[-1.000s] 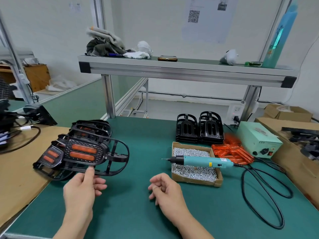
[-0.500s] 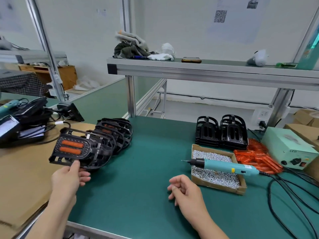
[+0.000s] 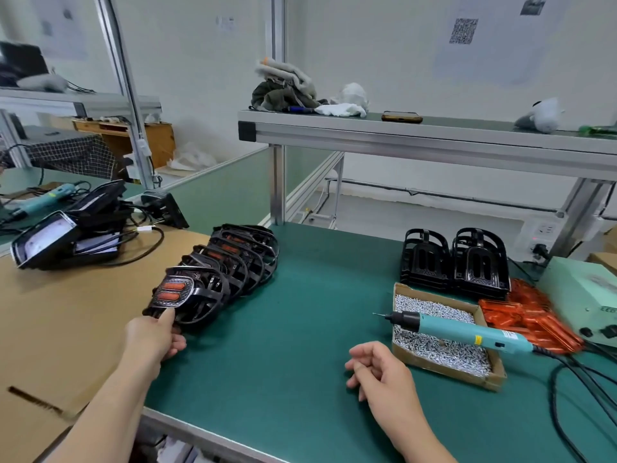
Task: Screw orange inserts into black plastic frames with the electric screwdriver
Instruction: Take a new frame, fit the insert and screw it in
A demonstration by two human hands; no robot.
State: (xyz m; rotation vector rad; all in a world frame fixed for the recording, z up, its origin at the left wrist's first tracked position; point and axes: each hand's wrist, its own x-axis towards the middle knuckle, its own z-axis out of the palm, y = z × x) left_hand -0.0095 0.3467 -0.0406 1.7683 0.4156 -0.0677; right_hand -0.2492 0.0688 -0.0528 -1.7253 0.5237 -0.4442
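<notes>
Black frame (image 3: pixel 200 305) with orange inserts (image 3: pixel 173 286) ends a row (image 3: pixel 247 255) at the table's (image 3: pixel 300 329) left edge, pinched by the left hand (image 3: pixel 153 339). The right hand (image 3: pixel 384 379) rests loosely curled, empty, near the front edge; the screwdriver (image 3: pixel 460 330) lies across the screw box (image 3: pixel 447 367).

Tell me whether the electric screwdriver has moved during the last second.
No. The electric screwdriver still lies across the cardboard box of screws, tip poking past its left edge, as before; only the camera shifted.
</notes>
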